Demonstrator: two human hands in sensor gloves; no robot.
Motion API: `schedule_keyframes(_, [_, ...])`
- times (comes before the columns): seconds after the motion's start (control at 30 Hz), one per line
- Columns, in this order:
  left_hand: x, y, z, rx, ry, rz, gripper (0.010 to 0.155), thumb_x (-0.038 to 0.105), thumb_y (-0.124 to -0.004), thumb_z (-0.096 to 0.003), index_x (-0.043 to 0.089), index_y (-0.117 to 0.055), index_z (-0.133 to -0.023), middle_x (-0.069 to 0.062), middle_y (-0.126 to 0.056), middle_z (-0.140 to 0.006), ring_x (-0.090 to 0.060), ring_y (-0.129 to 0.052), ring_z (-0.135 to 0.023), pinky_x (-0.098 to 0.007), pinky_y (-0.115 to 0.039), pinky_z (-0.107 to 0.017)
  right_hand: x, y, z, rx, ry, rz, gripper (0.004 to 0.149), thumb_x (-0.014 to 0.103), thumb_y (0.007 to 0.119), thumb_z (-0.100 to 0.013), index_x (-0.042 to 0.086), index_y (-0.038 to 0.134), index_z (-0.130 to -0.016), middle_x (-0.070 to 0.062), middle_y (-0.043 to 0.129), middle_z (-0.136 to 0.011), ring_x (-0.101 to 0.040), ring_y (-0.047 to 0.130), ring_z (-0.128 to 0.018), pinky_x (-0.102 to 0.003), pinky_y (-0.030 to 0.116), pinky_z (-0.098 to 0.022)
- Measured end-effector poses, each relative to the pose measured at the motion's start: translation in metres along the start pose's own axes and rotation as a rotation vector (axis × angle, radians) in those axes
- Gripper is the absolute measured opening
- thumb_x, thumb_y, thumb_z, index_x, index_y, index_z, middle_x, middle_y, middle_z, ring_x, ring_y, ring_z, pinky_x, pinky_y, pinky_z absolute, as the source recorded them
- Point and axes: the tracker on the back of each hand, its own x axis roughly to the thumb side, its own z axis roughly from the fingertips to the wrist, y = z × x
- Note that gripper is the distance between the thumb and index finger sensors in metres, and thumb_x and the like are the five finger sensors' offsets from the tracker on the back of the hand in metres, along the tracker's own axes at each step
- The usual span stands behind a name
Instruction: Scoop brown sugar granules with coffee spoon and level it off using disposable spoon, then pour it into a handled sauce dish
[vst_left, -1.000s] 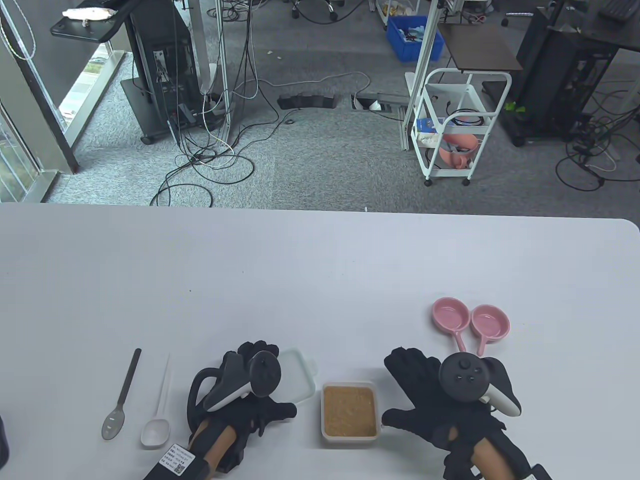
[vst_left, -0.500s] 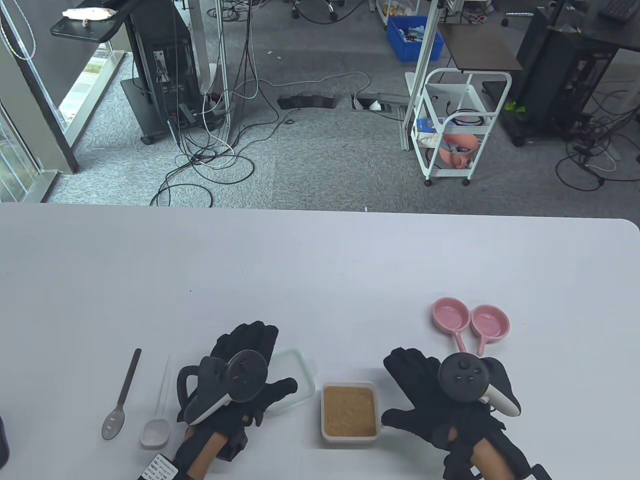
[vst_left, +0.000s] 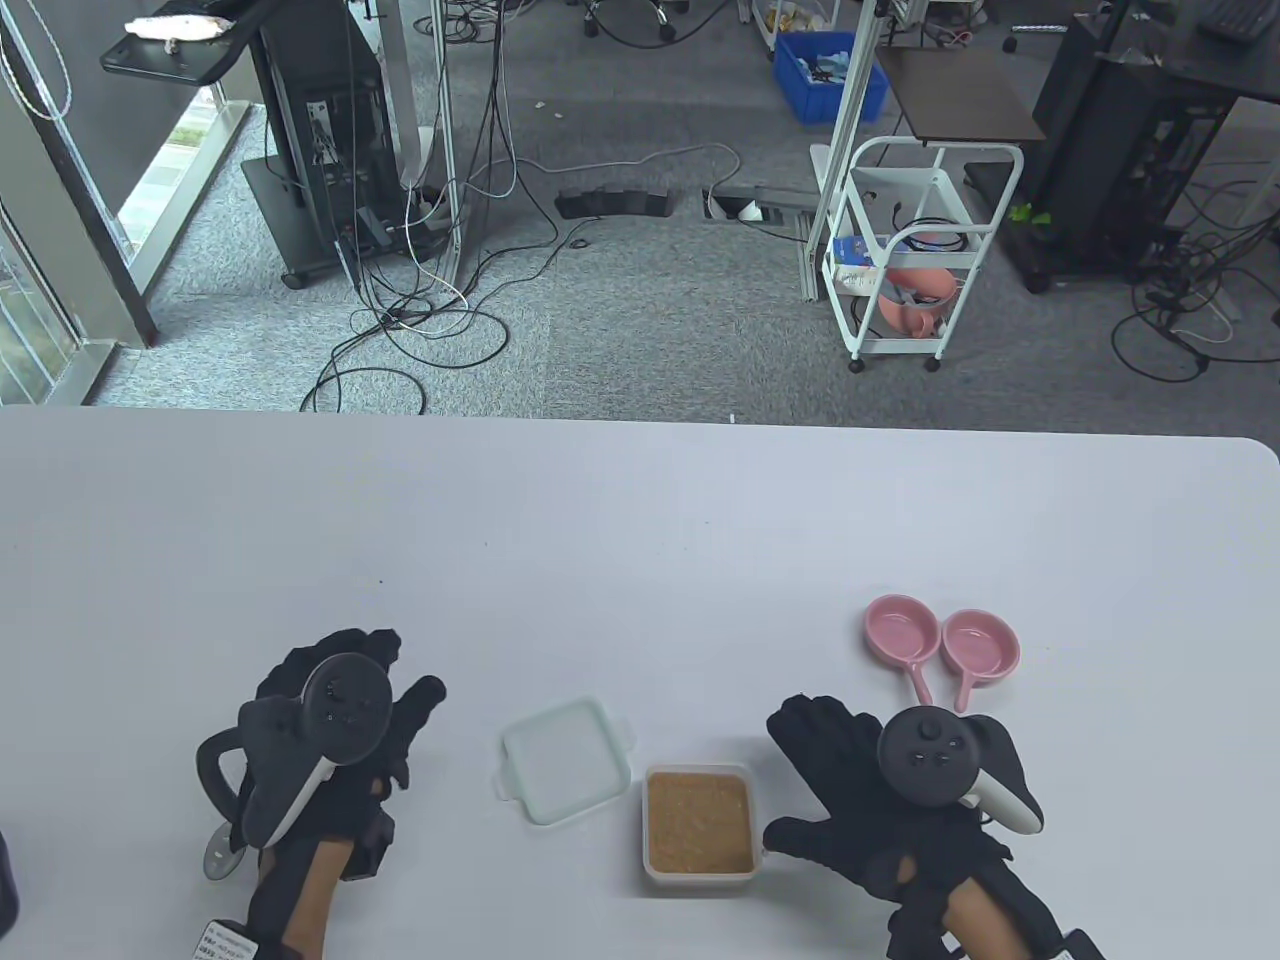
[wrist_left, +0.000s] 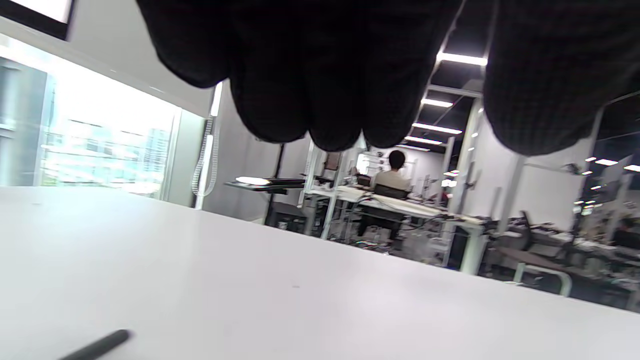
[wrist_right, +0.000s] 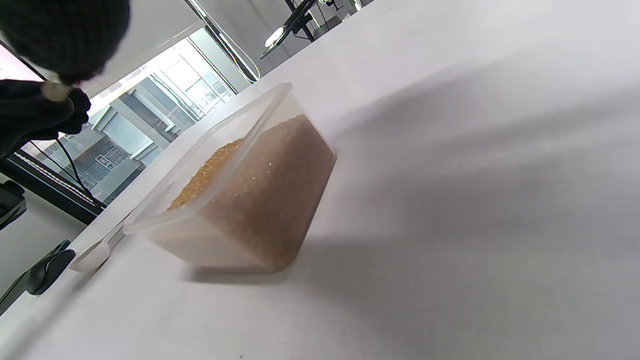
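Note:
A clear tub of brown sugar (vst_left: 698, 822) stands open near the front edge, and it also fills the right wrist view (wrist_right: 250, 195). My right hand (vst_left: 815, 785) lies flat and open to the tub's right, with its thumb against the tub's rim. Two pink handled sauce dishes (vst_left: 900, 628) sit side by side beyond that hand. My left hand (vst_left: 365, 695) hovers open over the two spoons at the front left and holds nothing. Only the coffee spoon's grey bowl (vst_left: 220, 860) shows below it. The dark handle (wrist_left: 95, 345) appears in the left wrist view. The disposable spoon is hidden.
The tub's white lid (vst_left: 565, 760) lies on the table (vst_left: 640, 540) just left of the tub. A dark object shows at the front left corner (vst_left: 6, 885). Beyond the far table edge are carpet, cables and a white cart (vst_left: 915, 255).
My left hand has left the lid and moved left, so it now covers the spoons. The lid lies uncovered. The right hand, tub and dishes have not moved.

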Motion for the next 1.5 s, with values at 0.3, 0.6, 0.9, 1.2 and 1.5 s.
schedule_keyframes(0.3, [-0.035,-0.051,-0.02,-0.276,0.271,-0.291,0.052,0.067,-0.088,-0.0369,0.037,-0.097,-0.079,0.012,-0.096,-0.083,-0.021,-0.099,-0.08,-0.048,-0.074,-0.07,0.0,0.001,0.0,0.004,0.0,-0.001,0.092,0.065,0.08,-0.041,0.034,0.031,-0.112,0.002,0.02,-0.12,-0.026,0.011,-0.112,-0.046,0.005,-0.076])
schedule_keyframes(0.6, [-0.046,-0.068,-0.02,-0.423,0.34,-0.377,0.049,0.066,-0.087,-0.0382,0.038,-0.098,-0.078,0.013,-0.096,-0.082,-0.02,-0.1,-0.078,-0.048,-0.075,-0.07,0.0,0.001,0.001,0.008,-0.002,0.008,0.092,0.065,0.08,-0.041,0.033,0.031,-0.113,0.002,0.02,-0.12,-0.026,0.011,-0.112,-0.046,0.005,-0.076])
schedule_keyframes(0.9, [-0.044,-0.077,-0.019,-0.49,0.341,-0.396,0.049,0.066,-0.086,-0.0389,0.038,-0.098,-0.077,0.013,-0.097,-0.082,-0.021,-0.101,-0.078,-0.049,-0.075,-0.069,0.0,0.002,0.001,0.012,-0.002,0.012,0.092,0.065,0.08,-0.041,0.033,0.031,-0.113,0.002,0.02,-0.121,-0.026,0.011,-0.112,-0.046,0.005,-0.076])
schedule_keyframes(1.2, [-0.044,-0.085,-0.019,-0.527,0.338,-0.394,0.048,0.065,-0.087,-0.0389,0.038,-0.097,-0.077,0.014,-0.097,-0.081,-0.02,-0.1,-0.078,-0.048,-0.075,-0.07,0.001,0.002,0.0,0.014,0.001,0.012,0.092,0.065,0.08,-0.041,0.033,0.031,-0.113,0.002,0.02,-0.121,-0.026,0.011,-0.112,-0.046,0.004,-0.076])
schedule_keyframes(1.5, [-0.044,-0.086,-0.019,-0.543,0.329,-0.346,0.046,0.064,-0.089,-0.0383,0.039,-0.095,-0.076,0.014,-0.096,-0.08,-0.018,-0.1,-0.076,-0.047,-0.075,-0.069,0.001,0.002,0.0,0.02,0.005,0.013,0.092,0.065,0.08,-0.041,0.033,0.031,-0.113,0.002,0.02,-0.121,-0.026,0.011,-0.112,-0.046,0.004,-0.076])
